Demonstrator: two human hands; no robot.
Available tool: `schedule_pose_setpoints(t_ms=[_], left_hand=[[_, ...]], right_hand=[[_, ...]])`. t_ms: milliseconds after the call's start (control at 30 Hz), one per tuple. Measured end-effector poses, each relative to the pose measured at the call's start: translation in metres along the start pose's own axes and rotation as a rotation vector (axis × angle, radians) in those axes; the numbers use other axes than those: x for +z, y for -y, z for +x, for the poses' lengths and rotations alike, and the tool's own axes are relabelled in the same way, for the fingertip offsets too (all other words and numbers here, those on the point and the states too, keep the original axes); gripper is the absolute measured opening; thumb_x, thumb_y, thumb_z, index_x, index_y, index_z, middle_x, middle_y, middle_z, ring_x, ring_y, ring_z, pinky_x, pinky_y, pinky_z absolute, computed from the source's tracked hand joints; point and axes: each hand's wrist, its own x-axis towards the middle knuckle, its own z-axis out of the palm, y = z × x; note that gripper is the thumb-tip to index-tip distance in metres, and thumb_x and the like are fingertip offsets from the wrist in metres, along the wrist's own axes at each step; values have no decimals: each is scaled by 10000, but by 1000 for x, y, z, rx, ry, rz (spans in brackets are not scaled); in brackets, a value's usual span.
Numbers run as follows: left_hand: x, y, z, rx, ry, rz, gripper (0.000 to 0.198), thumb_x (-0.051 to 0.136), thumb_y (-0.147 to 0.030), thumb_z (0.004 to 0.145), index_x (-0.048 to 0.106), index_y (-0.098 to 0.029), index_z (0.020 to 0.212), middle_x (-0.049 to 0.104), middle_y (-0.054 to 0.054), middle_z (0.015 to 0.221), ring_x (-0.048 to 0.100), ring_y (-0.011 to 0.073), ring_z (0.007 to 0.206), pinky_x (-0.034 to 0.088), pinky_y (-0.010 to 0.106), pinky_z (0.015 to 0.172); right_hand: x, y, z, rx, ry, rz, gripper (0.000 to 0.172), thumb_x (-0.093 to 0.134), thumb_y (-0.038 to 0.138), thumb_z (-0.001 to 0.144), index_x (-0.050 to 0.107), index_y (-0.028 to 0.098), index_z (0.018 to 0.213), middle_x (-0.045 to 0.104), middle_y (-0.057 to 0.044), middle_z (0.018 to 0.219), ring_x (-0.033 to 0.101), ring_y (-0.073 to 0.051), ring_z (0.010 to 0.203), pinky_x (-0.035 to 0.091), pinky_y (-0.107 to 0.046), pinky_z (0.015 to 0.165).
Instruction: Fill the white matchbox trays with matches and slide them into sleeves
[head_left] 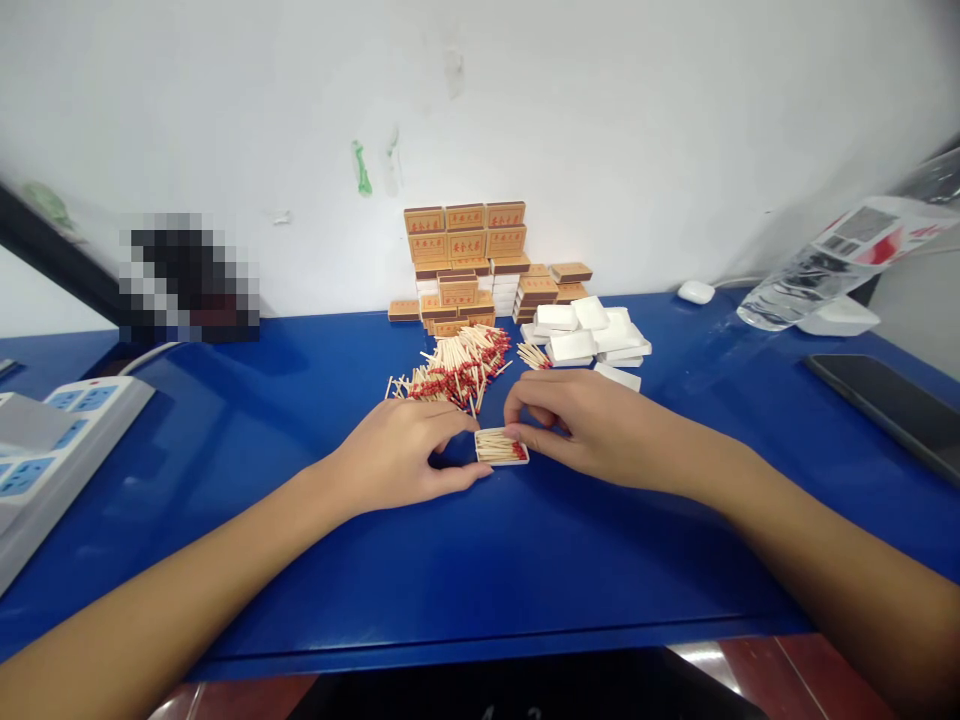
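Observation:
A small white matchbox tray [489, 461] lies on the blue table, holding a layer of matches [498, 444] with red heads to the right. My left hand [412, 445] grips the tray's left end between thumb and fingers. At its right end, the thumb and bent index finger of my right hand [559, 420] touch the matches; whether they pinch one is too small to tell. Just behind the hands lies a loose heap of red-headed matches [465, 365]. A smaller bunch of matches [534, 356] rests to the right of that heap.
Stacked printed matchboxes [466, 245] stand against the wall. White empty trays [592, 335] are piled to their right. A phone [892, 405], a tilted plastic bottle [832, 260] and a white earbud case [696, 292] lie at right. A power strip [67, 430] sits at left.

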Motion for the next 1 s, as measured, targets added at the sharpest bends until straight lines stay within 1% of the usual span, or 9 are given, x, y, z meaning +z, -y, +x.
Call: schedule_pose_setpoints(t_ms=[100, 233, 367, 533, 633, 733, 800, 900, 1000], left_hand=[[1, 0, 0, 16, -17, -4, 292, 678, -460, 936, 739, -185, 1010, 636, -37, 688, 578, 104, 579, 440, 248, 573], [1, 1, 1, 24, -25, -1, 282, 667, -456, 942, 732, -183, 971, 641, -35, 696, 577, 103, 578, 432, 248, 563], [1, 1, 1, 11, -19, 2, 294, 670, -476, 936, 727, -188, 956, 645, -36, 699, 577, 102, 578, 423, 246, 556], [1, 0, 0, 17, -22, 5, 281, 677, -460, 936, 730, -187, 975, 647, -35, 694, 577, 102, 578, 431, 247, 572], [1, 1, -1, 23, -29, 0, 278, 687, -445, 933, 737, -189, 1028, 644, -39, 697, 573, 99, 575, 430, 246, 569], [2, 1, 0, 32, -50, 11, 286, 711, -439, 917, 744, -184, 1041, 639, -44, 691, 562, 100, 565, 417, 253, 557], [2, 1, 0, 37, -55, 20, 292, 722, -435, 909, 746, -179, 1047, 636, -45, 689, 557, 101, 563, 410, 257, 554], [2, 1, 0, 36, -48, 12, 301, 721, -427, 912, 747, -177, 1078, 640, -46, 695, 565, 98, 569, 421, 252, 562], [1, 1, -1, 37, -51, 5, 306, 710, -430, 921, 749, -175, 1087, 642, -43, 692, 567, 96, 564, 426, 248, 562]], right_hand=[[5, 2, 1, -39, 34, 65, 115, 595, 284, 982, 659, 206, 927, 644, -18, 868, 532, -146, 725, 361, -288, 673], [11, 7, 3, -34, 75, 106, 160, 581, 279, 1001, 631, 191, 877, 634, -19, 873, 528, -136, 714, 371, -275, 668], [12, 7, 3, -20, 62, 95, 175, 584, 301, 1007, 619, 192, 874, 636, -14, 869, 524, -132, 711, 367, -275, 661], [4, 5, 2, -25, 32, 43, 166, 591, 320, 1000, 665, 201, 912, 640, -8, 838, 524, -140, 701, 354, -284, 660], [-3, -4, 3, 77, -68, -31, 204, 576, 349, 996, 681, 202, 901, 600, 4, 737, 504, -147, 660, 337, -292, 637], [-6, -25, 9, 237, -216, -177, 160, 589, 317, 958, 683, 194, 919, 582, 3, 707, 485, -153, 635, 316, -299, 617], [-3, -40, 13, 336, -268, -253, 124, 621, 300, 921, 683, 194, 924, 589, -1, 713, 485, -156, 631, 302, -300, 600], [3, -56, 18, 401, -265, -290, 107, 652, 301, 879, 677, 197, 884, 604, -8, 718, 501, -162, 635, 301, -302, 585], [7, -59, 19, 369, -240, -281, 87, 631, 281, 869, 673, 205, 864, 628, -18, 744, 532, -176, 671, 334, -308, 610]])
